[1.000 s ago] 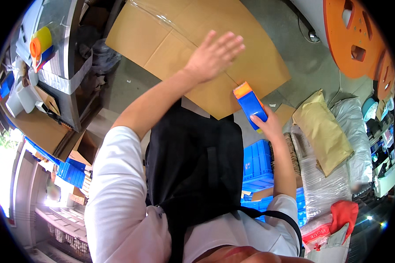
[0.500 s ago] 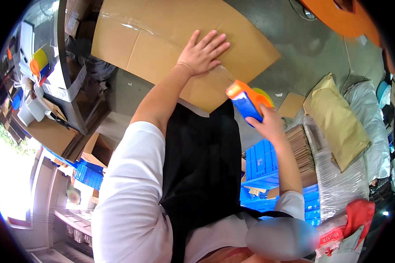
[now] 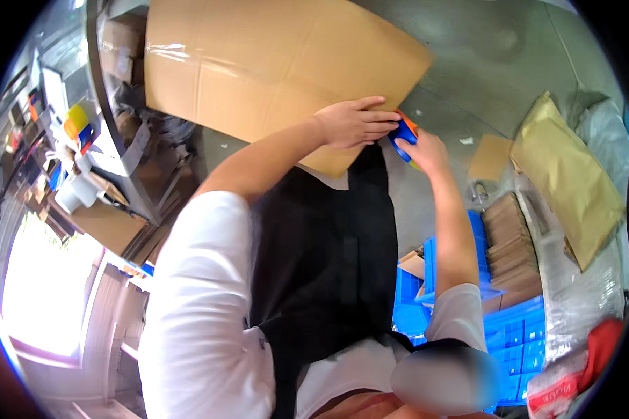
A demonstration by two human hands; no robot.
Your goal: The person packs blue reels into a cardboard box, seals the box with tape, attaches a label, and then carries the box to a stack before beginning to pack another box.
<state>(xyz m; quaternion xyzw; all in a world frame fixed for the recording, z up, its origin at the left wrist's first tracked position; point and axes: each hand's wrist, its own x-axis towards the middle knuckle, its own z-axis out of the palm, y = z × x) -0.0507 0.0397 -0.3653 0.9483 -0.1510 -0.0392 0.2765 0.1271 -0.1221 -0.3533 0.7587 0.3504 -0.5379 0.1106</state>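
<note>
A large brown cardboard sheet or box panel [image 3: 258, 70] lies in front of me, with a shiny strip of clear tape across its far left part. My left hand [image 3: 360, 123] rests flat on the cardboard near its right edge, fingers stretched toward the tape dispenser. In my right hand [image 3: 424, 151] is a blue and orange tape dispenser [image 3: 405, 134], held against the cardboard's right edge. The fingers of my left hand reach the dispenser's near side. Part of the dispenser is hidden behind both hands.
Blue plastic crates [image 3: 514, 342] and a stack of flat cardboard [image 3: 511, 244] stand at the lower right. Beyond them lie a tan sack [image 3: 569, 185] and plastic-wrapped goods. At the left is a shelf or bench with another yellow and blue tape dispenser [image 3: 78, 126].
The tape dispenser has moved up to the cardboard's right edge in my right hand. My left hand has slid right and down toward it, and the view has shifted.
</note>
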